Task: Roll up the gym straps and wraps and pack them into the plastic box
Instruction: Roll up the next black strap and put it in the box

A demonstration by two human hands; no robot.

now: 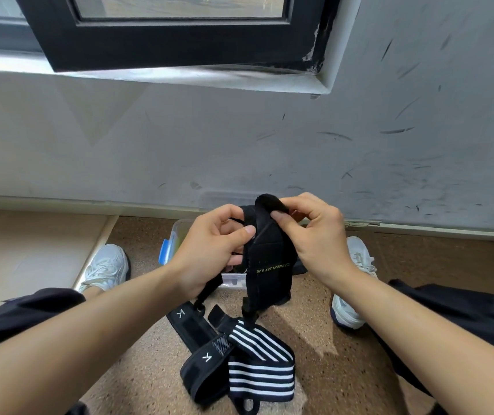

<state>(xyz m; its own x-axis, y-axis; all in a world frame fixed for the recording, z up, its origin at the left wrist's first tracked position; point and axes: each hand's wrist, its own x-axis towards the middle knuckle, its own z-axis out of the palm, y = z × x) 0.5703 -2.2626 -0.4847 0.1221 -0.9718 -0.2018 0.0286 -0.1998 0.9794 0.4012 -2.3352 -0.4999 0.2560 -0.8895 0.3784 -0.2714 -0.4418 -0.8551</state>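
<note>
Black padded fabric fills the space between your hands: you hold a black lifting strap (268,259) with yellow lettering across its lower part up in front of you, above the floor. Your left hand (212,250) grips the strap's left edge, thumb pressed across the front and fingers curled behind, with a narrow black tail of the strap hanging down from under your palm. Your right hand (314,235) pinches the strap's top end, which is folded over into a loop, between thumb and forefinger. Both hands are closed on the strap and sit close together, with only its width between them.

Just behind and below the strap sits the plastic box (176,241), clear with a blue latch on its left side. It stands on the speckled brown floor (344,369) near the grey wall (239,145); your hands and the strap hide most of it, so you cannot tell what lies inside.

Nearer to you on the floor lies a loose pile of wraps: a black-and-white striped wrist wrap (262,366) partly folded over itself, and beside it, touching, a black band (200,363) with a small white logo. Your white sneakers (106,268) rest on either side of the box, well apart.
</note>
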